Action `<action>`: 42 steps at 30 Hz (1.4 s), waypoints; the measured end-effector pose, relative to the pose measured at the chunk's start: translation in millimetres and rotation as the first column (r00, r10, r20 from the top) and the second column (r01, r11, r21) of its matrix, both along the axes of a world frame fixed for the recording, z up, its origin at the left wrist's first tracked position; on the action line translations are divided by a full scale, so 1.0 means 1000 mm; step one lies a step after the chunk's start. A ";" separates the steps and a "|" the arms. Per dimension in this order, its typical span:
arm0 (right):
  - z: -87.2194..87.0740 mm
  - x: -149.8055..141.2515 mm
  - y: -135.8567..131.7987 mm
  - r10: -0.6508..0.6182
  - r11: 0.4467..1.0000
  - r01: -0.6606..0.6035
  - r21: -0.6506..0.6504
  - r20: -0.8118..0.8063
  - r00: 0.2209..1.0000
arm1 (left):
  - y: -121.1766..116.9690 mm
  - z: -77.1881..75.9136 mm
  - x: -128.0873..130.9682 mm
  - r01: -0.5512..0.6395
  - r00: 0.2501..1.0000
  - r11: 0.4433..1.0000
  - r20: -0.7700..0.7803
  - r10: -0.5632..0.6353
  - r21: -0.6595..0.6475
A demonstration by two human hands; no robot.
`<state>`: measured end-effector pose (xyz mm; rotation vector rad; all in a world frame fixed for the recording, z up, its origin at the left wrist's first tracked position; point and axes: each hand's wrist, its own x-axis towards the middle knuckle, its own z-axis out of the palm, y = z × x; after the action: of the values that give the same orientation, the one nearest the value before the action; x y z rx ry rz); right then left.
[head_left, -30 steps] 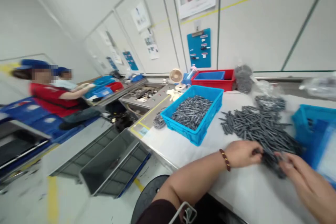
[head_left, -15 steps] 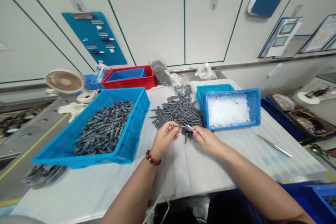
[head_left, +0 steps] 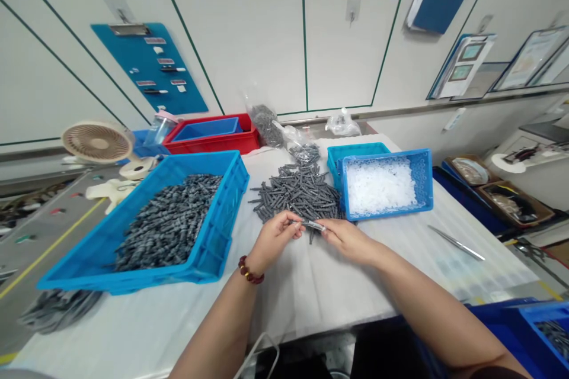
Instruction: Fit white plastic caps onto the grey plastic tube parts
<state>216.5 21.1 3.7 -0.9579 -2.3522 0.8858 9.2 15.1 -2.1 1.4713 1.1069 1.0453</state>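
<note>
A slim grey part (head_left: pixel 311 225) with a shiny metal section sits at the centre of the view, held level in the air just above the desk. The left hand (head_left: pixel 275 241), with a beaded bracelet (head_left: pixel 248 270) at its wrist, pinches one end between its fingertips, and the right hand (head_left: pixel 349 241) pinches the other. The two hands are close together and both clamped on the piece, probably so that it stays steady and its middle stays visible.

A loose heap of grey parts (head_left: pixel 297 192) lies at 12 o'clock from the hands, its nearest pieces just beyond the fingers, within easy reach. The heap rests on a white sheet (head_left: pixel 306 302) covering the desk. At 10 o'clock, a blue plastic crate (head_left: pixel 208 237) holds a deep load of similar grey parts. At 2 o'clock, a blue tray (head_left: pixel 424 189) filled with white translucent pieces (head_left: pixel 380 186) overlaps a teal crate (head_left: pixel 351 155). A slender steel tool (head_left: pixel 456 243) lies on the desk at 3 o'clock. Farther off at 11 o'clock are a red crate (head_left: pixel 213 143) and a clear bag of grey parts (head_left: pixel 265 127), both kept back from the working space.
</note>
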 end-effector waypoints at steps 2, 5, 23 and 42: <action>-0.003 0.001 0.001 0.004 1.000 -0.004 0.023 0.016 1.000 | 0.001 -0.002 0.000 0.023 0.999 1.000 -0.038 -0.023 0.003; -0.010 0.000 0.001 -0.037 0.998 0.034 0.058 0.051 0.998 | 0.002 -0.008 0.003 -0.137 0.990 0.990 -0.024 0.138 0.037; -0.007 -0.029 -0.016 -0.172 0.958 0.027 0.287 0.497 0.851 | -0.004 -0.012 0.027 -0.188 0.964 0.968 0.156 0.214 -0.164; 0.000 -0.023 -0.024 -0.076 0.990 0.029 0.136 0.354 0.932 | -0.002 -0.006 0.020 -0.285 0.945 0.956 0.150 0.292 -0.064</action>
<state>193.1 -3.1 3.5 -1.2079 -2.6325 0.5643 29.4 13.1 -8.1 1.1924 1.2458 1.3098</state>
